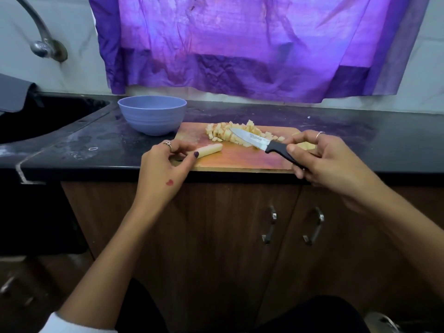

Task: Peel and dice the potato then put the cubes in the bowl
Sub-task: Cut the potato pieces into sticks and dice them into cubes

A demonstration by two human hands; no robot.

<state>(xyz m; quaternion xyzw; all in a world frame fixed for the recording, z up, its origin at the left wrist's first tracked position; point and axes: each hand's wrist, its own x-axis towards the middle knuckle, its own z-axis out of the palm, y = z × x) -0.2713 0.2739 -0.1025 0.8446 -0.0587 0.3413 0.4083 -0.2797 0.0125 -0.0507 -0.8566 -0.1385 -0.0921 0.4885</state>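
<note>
A wooden cutting board (240,159) lies on the dark counter. A pile of pale potato cubes (230,132) sits at its far side. A long peeled potato strip (209,150) lies at the board's left, and my left hand (165,169) pinches its near end between thumb and fingers. My right hand (324,159) grips the black handle of a knife (254,140), whose blade points left over the cubes. More potato shows behind my right fingers (306,145). A light blue bowl (151,114) stands just left of the board's far corner; no cubes show in it.
A dark sink (43,116) with a metal tap (40,42) lies at the left. A purple cloth (252,44) hangs on the wall behind the counter. Wooden cabinet doors with metal handles (270,224) are below the counter edge.
</note>
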